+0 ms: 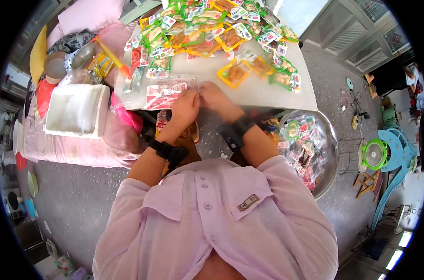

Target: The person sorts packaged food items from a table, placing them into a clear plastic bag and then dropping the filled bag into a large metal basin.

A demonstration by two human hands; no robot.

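At the table's (188,70) near edge, my left hand (185,106) has its fingers curled on the right end of a clear plastic bag with red print (163,94). My right hand (213,97) is right beside it, slightly blurred and with its fingers bent in. Whatever it may hold is hidden. Just beyond my right hand lies an orange-edged food packet (234,75), and a green-edged packet (159,68) lies past the clear bag.
Many sealed food packets (193,28) are heaped at the table's far side. A large metal basin (331,158) of packets stands low on the right. At left, a white foam box (76,109) sits on a pink-covered bed (95,151).
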